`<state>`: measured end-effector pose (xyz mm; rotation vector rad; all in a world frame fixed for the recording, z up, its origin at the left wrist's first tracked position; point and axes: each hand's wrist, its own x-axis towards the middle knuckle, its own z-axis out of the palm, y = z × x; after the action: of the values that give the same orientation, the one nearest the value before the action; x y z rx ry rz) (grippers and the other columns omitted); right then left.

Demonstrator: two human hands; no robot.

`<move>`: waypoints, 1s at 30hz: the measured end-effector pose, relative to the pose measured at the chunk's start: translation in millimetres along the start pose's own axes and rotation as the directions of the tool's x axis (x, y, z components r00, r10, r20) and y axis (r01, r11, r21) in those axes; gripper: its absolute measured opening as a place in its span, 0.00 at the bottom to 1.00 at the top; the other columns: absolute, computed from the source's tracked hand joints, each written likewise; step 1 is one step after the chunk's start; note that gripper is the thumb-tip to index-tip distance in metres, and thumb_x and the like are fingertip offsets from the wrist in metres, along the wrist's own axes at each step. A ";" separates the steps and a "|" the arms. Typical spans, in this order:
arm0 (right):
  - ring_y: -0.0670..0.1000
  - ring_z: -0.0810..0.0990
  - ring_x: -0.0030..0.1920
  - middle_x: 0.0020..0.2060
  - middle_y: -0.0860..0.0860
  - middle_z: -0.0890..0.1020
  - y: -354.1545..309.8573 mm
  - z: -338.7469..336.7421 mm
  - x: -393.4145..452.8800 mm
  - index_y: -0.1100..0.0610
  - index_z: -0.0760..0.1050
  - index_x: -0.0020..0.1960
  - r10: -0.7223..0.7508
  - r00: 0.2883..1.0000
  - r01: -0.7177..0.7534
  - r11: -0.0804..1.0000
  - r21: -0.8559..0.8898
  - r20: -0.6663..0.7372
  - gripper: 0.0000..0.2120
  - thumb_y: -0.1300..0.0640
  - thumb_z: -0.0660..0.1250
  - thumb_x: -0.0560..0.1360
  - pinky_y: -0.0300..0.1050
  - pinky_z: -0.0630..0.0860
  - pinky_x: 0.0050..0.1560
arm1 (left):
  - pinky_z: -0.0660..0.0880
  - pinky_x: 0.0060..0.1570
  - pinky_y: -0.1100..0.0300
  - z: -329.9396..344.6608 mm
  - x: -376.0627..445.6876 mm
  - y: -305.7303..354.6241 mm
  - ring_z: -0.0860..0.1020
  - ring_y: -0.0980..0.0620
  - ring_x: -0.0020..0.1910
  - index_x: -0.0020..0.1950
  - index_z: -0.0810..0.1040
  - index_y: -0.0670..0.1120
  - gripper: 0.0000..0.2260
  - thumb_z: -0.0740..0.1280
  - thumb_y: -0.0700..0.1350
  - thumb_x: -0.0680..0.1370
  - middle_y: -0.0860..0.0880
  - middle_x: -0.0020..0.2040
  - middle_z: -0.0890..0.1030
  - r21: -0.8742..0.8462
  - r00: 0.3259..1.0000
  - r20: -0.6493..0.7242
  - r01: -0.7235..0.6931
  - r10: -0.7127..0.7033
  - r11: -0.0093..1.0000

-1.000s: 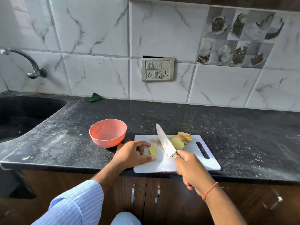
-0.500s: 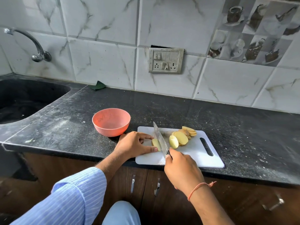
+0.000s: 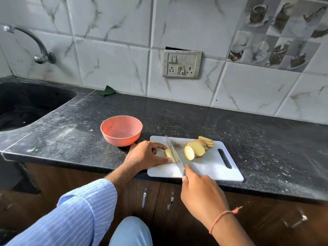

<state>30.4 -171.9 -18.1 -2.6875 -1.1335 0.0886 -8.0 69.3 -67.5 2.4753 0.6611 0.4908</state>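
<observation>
Far left of the holding grip: a dark sink (image 3: 26, 107), out of play. Nearer, just left of and behind the same grip: a pink bowl (image 3: 121, 139) on the counter (image 3: 177, 118), close to the wrist, touching or not cannot be told. Could get knocked aside by a sudden jerk of that wrist.

At the grip itself: pinches, with the left hand (image 3: 143, 155), a short potato stub (image 3: 168, 153) between thumb and curled fingers, pressing it down on the cutting board (image 3: 209, 167). Very little stub left to hold, hence fingertips right beside the cut line.

Hard against the right side of that pinch: a knife (image 3: 177, 161), edge down on the stub, tip pointing away from the body. Main danger here: skidding off the rounded, wet stub and sliding left into thumb or forefinger. Also possible: rolling of the stub under pressure, giving a wedge instead of a slice.

Further right of the pinch: cut slices (image 3: 197, 148), fanned toward the board's far corner, well apart from both grips.

Rightmost and nearest the body: clenches, with the right hand (image 3: 200, 194), round the knife handle, hidden inside the fist. Just under this grip, the board's near edge right at the counter's front lip; may skid or tip under a heavy push there.
</observation>
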 end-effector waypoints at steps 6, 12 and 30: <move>0.51 0.81 0.52 0.50 0.47 0.83 7.3 4.9 10.0 0.45 0.66 0.78 0.060 0.998 -0.059 0.993 0.100 -0.008 0.21 0.45 0.52 0.86 0.48 0.79 0.45 | 0.63 0.31 0.60 -1.1 -1.1 1.2 0.71 0.59 0.30 0.59 0.84 0.65 0.29 0.73 0.78 0.64 0.59 0.32 0.72 -0.001 1.000 -0.013 -0.012 0.012 1.000; 0.56 0.79 0.62 0.61 0.50 0.83 7.9 0.4 20.5 0.46 0.65 0.80 0.058 0.998 -0.056 0.989 0.136 -0.007 0.23 0.44 0.52 0.86 0.54 0.77 0.56 | 0.65 0.32 0.61 2.0 0.0 -1.2 0.72 0.59 0.31 0.56 0.83 0.65 0.30 0.71 0.81 0.61 0.59 0.33 0.75 0.005 0.999 -0.037 -0.010 0.011 1.000; 0.57 0.81 0.54 0.54 0.53 0.83 -16.4 3.6 35.6 0.49 0.72 0.62 0.026 1.000 -0.026 0.993 0.111 0.001 0.11 0.50 0.53 0.86 0.52 0.78 0.48 | 0.66 0.33 0.59 3.2 1.1 -2.1 0.71 0.59 0.30 0.56 0.84 0.64 0.28 0.74 0.78 0.63 0.58 0.32 0.74 -0.024 0.999 -0.034 0.000 -0.001 1.000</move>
<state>43.3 -134.7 -16.7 -2.6049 -1.0609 0.1514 -6.4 70.2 -71.0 2.4490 0.6652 0.5388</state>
